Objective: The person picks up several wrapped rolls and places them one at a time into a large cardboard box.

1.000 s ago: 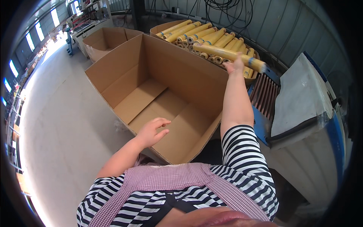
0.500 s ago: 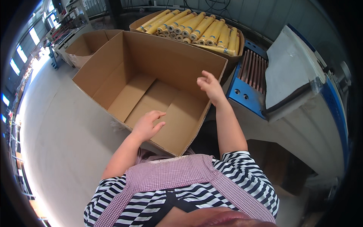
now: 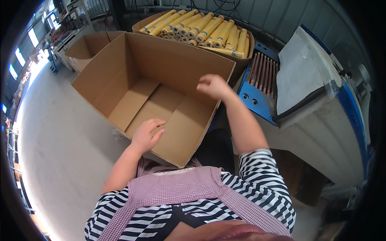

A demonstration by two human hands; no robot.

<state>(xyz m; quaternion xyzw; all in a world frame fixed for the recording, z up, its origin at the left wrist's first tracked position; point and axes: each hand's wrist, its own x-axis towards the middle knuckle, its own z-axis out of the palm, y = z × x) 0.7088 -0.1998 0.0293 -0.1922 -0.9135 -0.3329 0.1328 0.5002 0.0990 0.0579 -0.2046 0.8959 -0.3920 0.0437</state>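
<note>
A large brown cardboard box [image 3: 161, 52] stands open-topped in front of me, its bottom flaps folded in and bare. Over its near edge reaches my left hand [image 3: 147, 135], fingers stretched and thumb apart, holding nothing. My right hand [image 3: 214, 86] hovers above the box near its right wall, fingers loosely bent and a little blurred. Nothing shows between those fingers. Whether either wrist touches the cardboard edge, I cannot tell.
Behind the box, another carton holds several yellow-wrapped rolls [image 3: 209, 30]. A smaller cardboard box [image 3: 86, 46] stands far left. At right is a blue and white machine [image 3: 257, 100] with metal rods and a pale sheet. Grey floor [image 3: 68, 132] lies to the left.
My right hand has moved left, further over the box, and its fingers have bent more. The left hand keeps its pose. The whole view has shifted slightly.
</note>
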